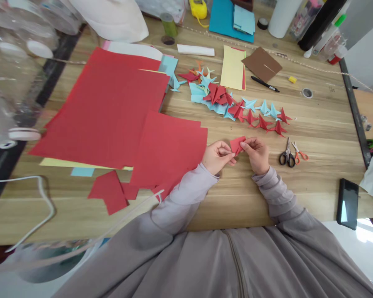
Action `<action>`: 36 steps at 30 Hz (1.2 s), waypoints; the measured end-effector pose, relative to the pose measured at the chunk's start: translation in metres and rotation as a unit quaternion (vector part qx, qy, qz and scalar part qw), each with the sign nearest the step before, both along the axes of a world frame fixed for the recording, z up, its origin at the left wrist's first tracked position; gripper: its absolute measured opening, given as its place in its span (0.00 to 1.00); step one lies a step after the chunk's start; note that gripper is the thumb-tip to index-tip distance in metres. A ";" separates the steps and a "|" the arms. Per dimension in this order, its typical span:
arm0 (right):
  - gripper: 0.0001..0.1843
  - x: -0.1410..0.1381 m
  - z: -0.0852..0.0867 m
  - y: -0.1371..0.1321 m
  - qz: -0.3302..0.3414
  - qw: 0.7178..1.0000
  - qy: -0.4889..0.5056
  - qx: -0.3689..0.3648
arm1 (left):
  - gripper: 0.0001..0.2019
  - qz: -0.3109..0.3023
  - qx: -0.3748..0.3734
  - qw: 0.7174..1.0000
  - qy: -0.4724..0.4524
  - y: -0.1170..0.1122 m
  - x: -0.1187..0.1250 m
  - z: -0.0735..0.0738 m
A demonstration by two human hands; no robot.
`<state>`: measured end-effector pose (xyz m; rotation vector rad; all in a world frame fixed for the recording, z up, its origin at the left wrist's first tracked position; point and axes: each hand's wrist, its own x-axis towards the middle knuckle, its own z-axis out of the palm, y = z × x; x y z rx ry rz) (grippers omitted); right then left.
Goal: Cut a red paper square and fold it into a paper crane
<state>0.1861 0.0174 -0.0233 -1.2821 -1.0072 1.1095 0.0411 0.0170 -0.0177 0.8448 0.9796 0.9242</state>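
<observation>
at the table (236,203), close-set hands (218,157) (257,155) pinch red paper (236,145).

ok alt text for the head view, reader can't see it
A person's left hand and right hand pinch a small folded red paper above a wooden table. Large red sheets lie to the left; folded red and blue paper shapes lie beyond the hands, with black-handled scissors and orange-handled scissors to the right.
</observation>
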 end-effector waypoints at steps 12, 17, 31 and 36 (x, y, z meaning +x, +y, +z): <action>0.17 0.001 -0.005 0.001 0.015 1.000 0.010 0.015 | 0.19 -0.004 0.002 1.000 0.005 0.001 -0.001 0.000; 0.17 0.003 -0.005 0.001 0.016 1.000 0.014 0.022 | 0.18 0.005 0.009 1.000 0.002 0.002 -0.001 -0.003; 0.13 0.008 -0.006 0.001 0.071 0.994 0.077 0.017 | 0.17 0.049 0.018 0.999 -0.011 0.002 0.000 -0.003; 0.15 0.013 0.003 0.002 0.105 0.994 0.002 0.022 | 0.16 0.055 0.025 0.998 -0.007 0.003 0.000 -0.005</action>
